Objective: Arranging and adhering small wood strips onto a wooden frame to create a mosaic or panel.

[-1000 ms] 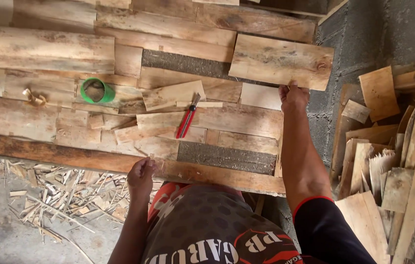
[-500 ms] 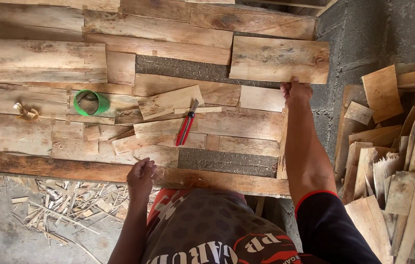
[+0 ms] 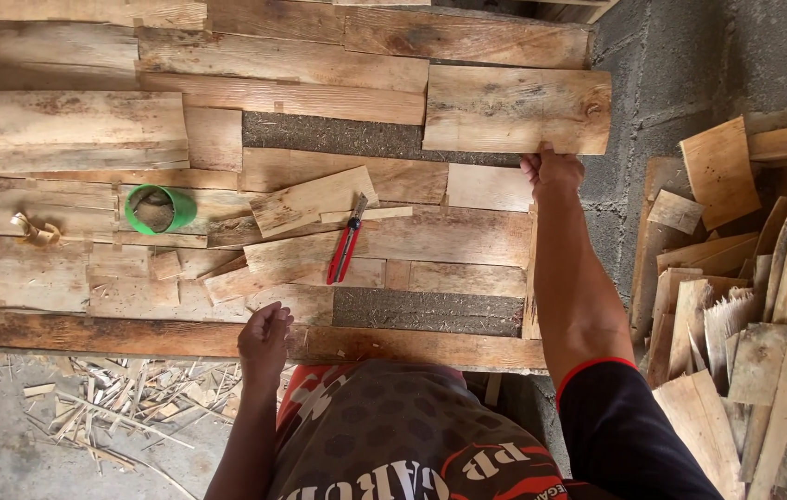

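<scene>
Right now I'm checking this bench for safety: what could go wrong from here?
The right hand grips only the near edge of a wooden board whose end juts past the bench; it could tip or drop. The red utility knife lies loose among short offcuts, near the left hand, so a careless reach might meet its tip. Rough plank edges could give splinters to bare fingers.

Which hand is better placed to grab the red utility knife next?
Left, probably. The left hand rests empty on the front plank, close to the red utility knife. The right hand is further away, gripping the edge of the wide board.
</scene>
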